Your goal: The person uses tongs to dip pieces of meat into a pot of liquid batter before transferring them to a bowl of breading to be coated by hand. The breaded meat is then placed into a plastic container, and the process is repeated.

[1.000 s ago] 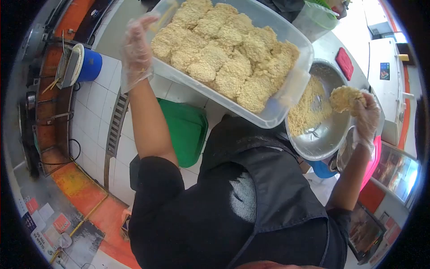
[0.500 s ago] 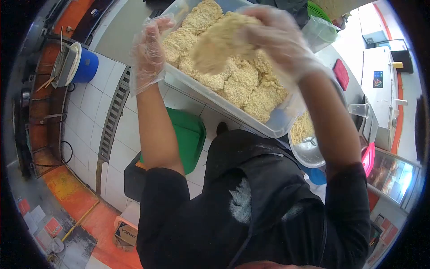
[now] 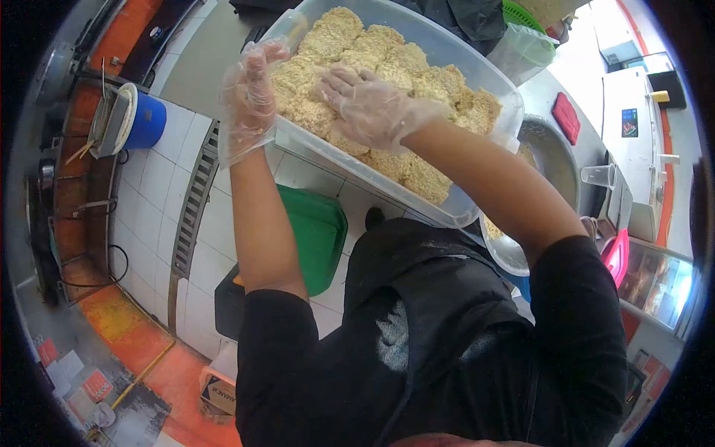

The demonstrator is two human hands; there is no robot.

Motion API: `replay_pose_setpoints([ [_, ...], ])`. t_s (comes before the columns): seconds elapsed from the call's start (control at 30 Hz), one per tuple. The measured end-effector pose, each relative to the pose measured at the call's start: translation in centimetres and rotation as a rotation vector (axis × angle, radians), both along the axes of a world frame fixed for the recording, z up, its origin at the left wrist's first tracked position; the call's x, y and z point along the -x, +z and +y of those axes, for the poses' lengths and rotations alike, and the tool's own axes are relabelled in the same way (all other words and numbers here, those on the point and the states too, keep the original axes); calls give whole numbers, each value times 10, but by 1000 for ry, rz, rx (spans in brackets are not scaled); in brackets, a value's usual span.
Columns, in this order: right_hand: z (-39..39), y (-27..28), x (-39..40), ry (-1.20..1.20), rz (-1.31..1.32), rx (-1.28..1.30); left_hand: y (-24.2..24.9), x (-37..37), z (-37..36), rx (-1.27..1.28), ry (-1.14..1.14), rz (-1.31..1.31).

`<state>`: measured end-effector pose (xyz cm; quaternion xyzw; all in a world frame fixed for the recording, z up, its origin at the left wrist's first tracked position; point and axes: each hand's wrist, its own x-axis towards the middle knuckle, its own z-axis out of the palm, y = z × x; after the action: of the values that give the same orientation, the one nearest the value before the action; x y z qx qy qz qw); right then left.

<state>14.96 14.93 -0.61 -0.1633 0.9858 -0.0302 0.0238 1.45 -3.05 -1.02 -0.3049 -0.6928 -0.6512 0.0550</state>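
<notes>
A clear plastic bin (image 3: 509,108) holds a layer of flat, crumb-coated breaded pieces (image 3: 417,167), which look like cutlets. My right hand (image 3: 372,108), in a clear plastic glove, lies flat on the pieces near the middle, palm down with fingers extended. Part of the coated food beneath it is hidden. At the bin's left end, my left hand (image 3: 252,93) is raised in a loose clear glove beside the rim. Its fingers point up and nothing shows in them.
A metal bowl (image 3: 555,153) stands right of the bin, with crumbs visible near its lower edge. Farther right are a red cloth (image 3: 566,118) and a clear cup (image 3: 598,176). Below the bin sits a green container (image 3: 316,238); a blue bucket (image 3: 145,123) stands left.
My right hand has come down and left, from holding a breaded piece above the bin to lying flat on the layer. It has let go of that piece. My left hand has barely moved.
</notes>
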Motion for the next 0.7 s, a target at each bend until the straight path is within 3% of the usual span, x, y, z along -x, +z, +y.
replay_pose_setpoints([
  [0.1, 3, 23, -5, 2, 61, 24, -2, 3, -1, 47, -15, 23],
  [0.23, 16, 11, -2, -61, 130, 36, -2, 2, -3, 150, -18, -20],
  [0.3, 23, -2, 0, -21, 4, 90, -16, 13, -6, 117, -72, -36],
  [0.37, 26, 34, -16, -56, 70, 223, -12, 8, -11, 204, -71, -45],
  [0.43, 41, 54, -50, -27, 468, 455, -37, 29, -18, 226, -148, -119],
  [0.47, 55, 66, -78, -79, 449, 417, -37, 43, -30, 205, -211, -140],
  [0.5, 69, 79, -107, -136, 436, 513, -36, 29, -24, 236, -101, -161],
  [0.57, 108, 84, -170, -274, 474, 602, -65, 68, -46, 330, -201, 53],
  [0.6, 132, 86, -210, -341, 513, 586, -16, 6, -18, 510, -35, 43],
  [0.63, 152, 110, -255, -604, 298, 493, -15, -14, -13, 467, -73, 70],
  [0.67, 186, 98, -295, -755, 192, 278, -14, -27, -7, 431, -104, 101],
  [0.7, 205, 121, -342, -1084, -208, 288, -6, -53, 3, 426, -128, 108],
])
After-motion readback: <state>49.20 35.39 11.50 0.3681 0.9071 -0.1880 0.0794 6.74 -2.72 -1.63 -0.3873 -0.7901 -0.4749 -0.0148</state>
